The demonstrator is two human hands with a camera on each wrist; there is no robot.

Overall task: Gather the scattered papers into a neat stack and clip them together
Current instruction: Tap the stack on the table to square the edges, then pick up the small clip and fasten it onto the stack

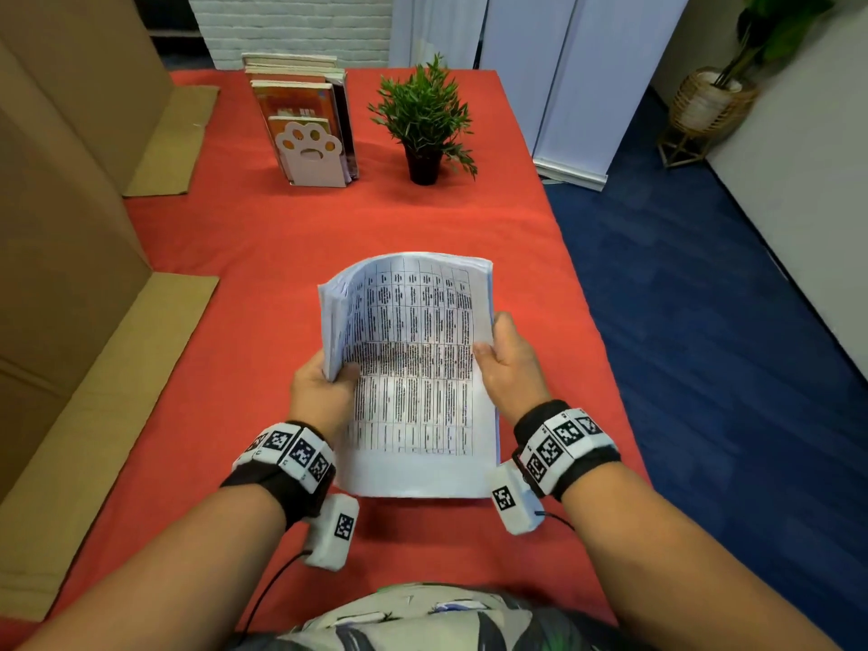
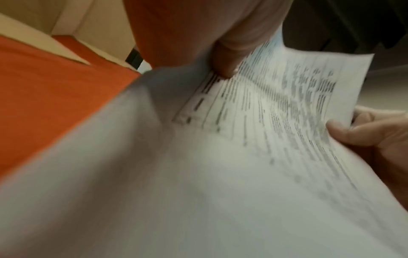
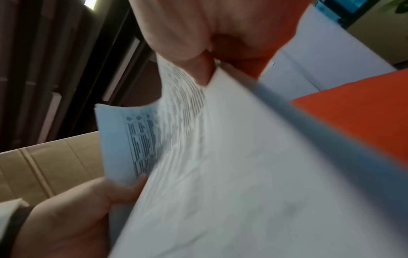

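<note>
White paper stack [image 1: 413,368] lifted above red surface [image 1: 244,256]; I see left hand [image 1: 319,392] gripping left edge, right hand [image 1: 509,359] pinching right edge.

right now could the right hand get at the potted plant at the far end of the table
Probably not as things stand. The right hand is pinching the papers together with the left hand. The cloth between it and the potted plant looks bare, so only the grip ties it up.

Matt printed papers [image 1: 413,368]; red cloth table cover [image 1: 263,246], slightly rough.
</note>
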